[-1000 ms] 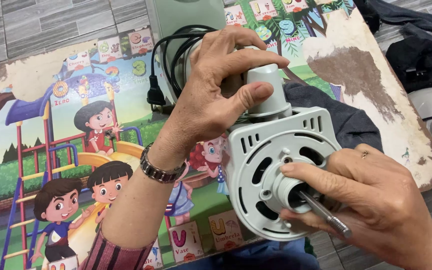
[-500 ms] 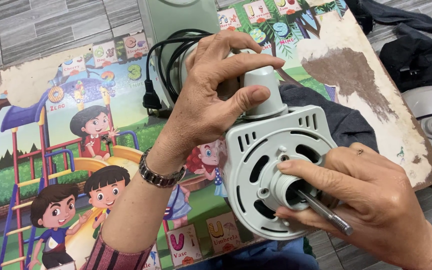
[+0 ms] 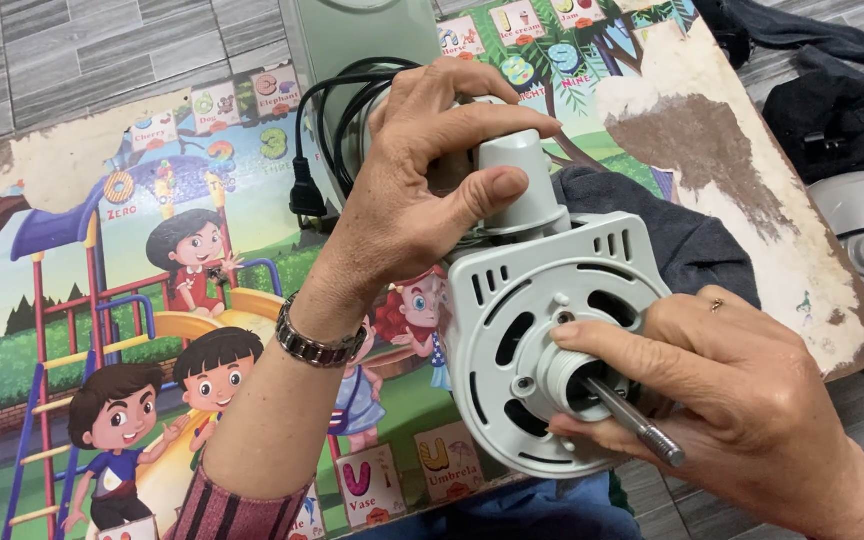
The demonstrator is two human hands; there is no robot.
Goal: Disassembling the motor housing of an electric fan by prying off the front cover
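Little has shifted: both hands keep their grip. Left hand (image 3: 422, 200) stays closed around the motor (image 3: 542, 330) neck above the tabletop (image 3: 82, 170); right hand (image 3: 742, 400) pinches the collar (image 3: 562, 375) around the shaft (image 3: 637, 425).

fan motor housing (image 3: 542, 330) centre frame: pale grey plastic, matt, smooth, bit scuffed. shaft (image 3: 635, 422) sticking out lower right: bare metal, dull shine, threaded tip. kids' table top (image 3: 102, 250) on left: glossy printed laminate, peeled to rough brown board upper right. power cord (image 3: 324, 130) up top: black rubbery, slight sheen. dark cloth (image 3: 692, 245) behind housing: soft, matt. wrist bracelet (image 3: 314, 347): shiny metal links.
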